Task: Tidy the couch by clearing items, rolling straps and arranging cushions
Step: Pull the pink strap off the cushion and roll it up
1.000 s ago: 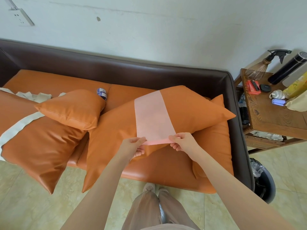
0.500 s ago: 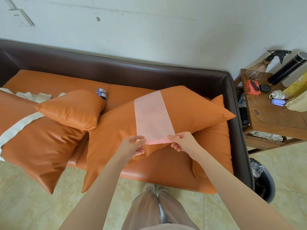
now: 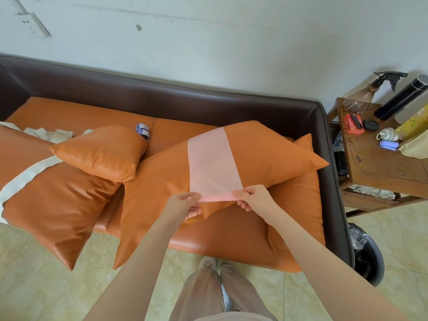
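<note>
Barely anything moved: left hand (image 3: 183, 205) and right hand (image 3: 253, 197) still pinch pink strap (image 3: 212, 163) end on large cushion (image 3: 266, 156), mid-roll; next, turn it over evenly.

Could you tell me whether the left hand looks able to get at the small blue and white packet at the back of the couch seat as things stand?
Probably not at once: the left hand pinches the pale pink strap, and the small orange cushion partly covers the blue and white packet.

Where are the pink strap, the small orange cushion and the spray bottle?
pink strap (image 3: 212, 163), head view, middle of the flat band.
small orange cushion (image 3: 99, 151), head view, centre of its top face.
spray bottle (image 3: 391, 77), head view, black trigger head.
</note>
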